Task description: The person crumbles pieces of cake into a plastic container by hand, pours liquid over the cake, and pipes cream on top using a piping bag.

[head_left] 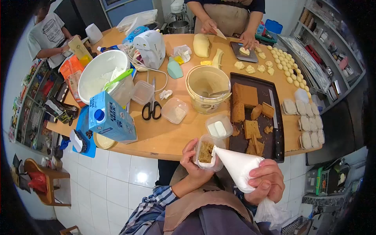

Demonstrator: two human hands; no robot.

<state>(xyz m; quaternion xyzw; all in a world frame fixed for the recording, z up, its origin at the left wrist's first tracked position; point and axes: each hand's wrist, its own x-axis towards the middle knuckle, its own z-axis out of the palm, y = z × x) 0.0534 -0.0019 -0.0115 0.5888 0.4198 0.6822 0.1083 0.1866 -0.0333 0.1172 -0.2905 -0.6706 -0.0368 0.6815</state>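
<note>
My left hand (194,166) is wrapped round a small clear plastic container (210,166) with a piece of brown cake (205,152) and some white cream in it. In my right hand (268,181) is a piping bag (237,166) full of white cream, its twisted tail hanging below the fist. The bag's tip is at the container's right rim, beside the cake. Just beyond, another clear container (219,126) with white cream stands at the table edge. A dark baking tray (270,137) to the right bears cut brown sponge cake (245,98) and crumbs.
A cream-coloured bucket (208,89), black scissors (151,110), a milk carton (111,117) and a white bowl (94,78) with a green spatula crowd the table (164,137). Filled containers (309,123) stand at right. Across, a person's hands (247,39) work with dough near a scale; another person stands far left.
</note>
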